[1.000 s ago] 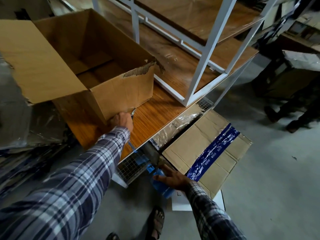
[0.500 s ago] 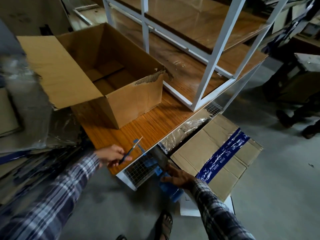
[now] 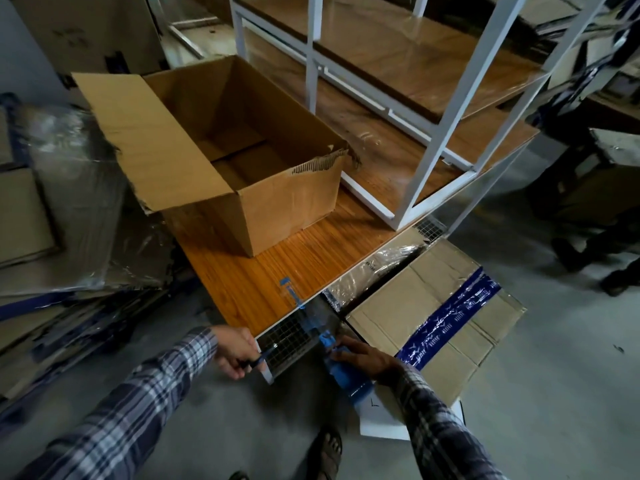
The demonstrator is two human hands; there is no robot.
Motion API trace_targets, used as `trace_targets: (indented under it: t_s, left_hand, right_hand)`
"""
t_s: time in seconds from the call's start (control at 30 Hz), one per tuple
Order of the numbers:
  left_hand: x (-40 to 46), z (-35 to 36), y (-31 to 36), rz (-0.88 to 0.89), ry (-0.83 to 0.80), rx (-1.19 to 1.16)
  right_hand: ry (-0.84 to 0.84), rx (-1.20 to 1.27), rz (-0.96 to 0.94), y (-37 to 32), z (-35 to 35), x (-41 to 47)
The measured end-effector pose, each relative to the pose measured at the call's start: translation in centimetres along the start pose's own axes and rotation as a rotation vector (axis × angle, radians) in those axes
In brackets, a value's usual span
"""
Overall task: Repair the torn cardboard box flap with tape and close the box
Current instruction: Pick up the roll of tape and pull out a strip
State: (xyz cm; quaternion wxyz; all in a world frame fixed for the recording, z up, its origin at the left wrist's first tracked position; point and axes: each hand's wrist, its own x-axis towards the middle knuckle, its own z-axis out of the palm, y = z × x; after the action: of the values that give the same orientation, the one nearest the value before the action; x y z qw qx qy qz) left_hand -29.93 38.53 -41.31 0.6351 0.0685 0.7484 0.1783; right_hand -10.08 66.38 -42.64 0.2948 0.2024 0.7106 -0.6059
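Note:
An open cardboard box (image 3: 287, 209) stands on the wooden table (image 3: 277, 268). Its near-right rim shows a ragged torn edge (image 3: 318, 164), and one long flap (image 3: 149, 140) lies spread to the left. My right hand (image 3: 367, 355) grips a blue tape roll (image 3: 349, 375) below the table's near corner. A clear strip of tape (image 3: 298, 299) runs from the roll up onto the tabletop. My left hand (image 3: 235, 351) holds a small dark-handled cutting tool (image 3: 258, 360) just left of the strip. Both hands are well away from the box.
A white metal shelf frame (image 3: 446, 116) stands on the table to the right of the box. A closed box with blue tape (image 3: 415, 306) sits on the floor at the right. Wire mesh (image 3: 287, 344) hangs under the table corner. Plastic-wrapped flat cardboard (image 3: 69, 202) is piled on the left.
My left hand left the box's near corner and came back to the table's near corner, carrying the cutting tool. My right hand stayed on the tape roll.

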Motion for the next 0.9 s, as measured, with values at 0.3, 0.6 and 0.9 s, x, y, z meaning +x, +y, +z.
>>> trace_targets:
  t_s: [0.3, 0.6, 0.9]
  left_hand:
    - [-0.5, -0.5, 0.3, 0.021, -0.048, -0.127]
    - [1.4, -0.8, 2.3, 0.029, -0.046, -0.033]
    - [-0.6, -2.8, 1.8, 0.009, 0.054, 0.212]
  right_hand:
    - [-0.045, 0.094, 0.017, -0.9, 0.3, -0.8]
    - [-0.018, 0.069, 0.058, -1.7, 0.2, -1.7]
    - [-0.046, -0.155, 0.185, 1.0, -1.1, -4.4]
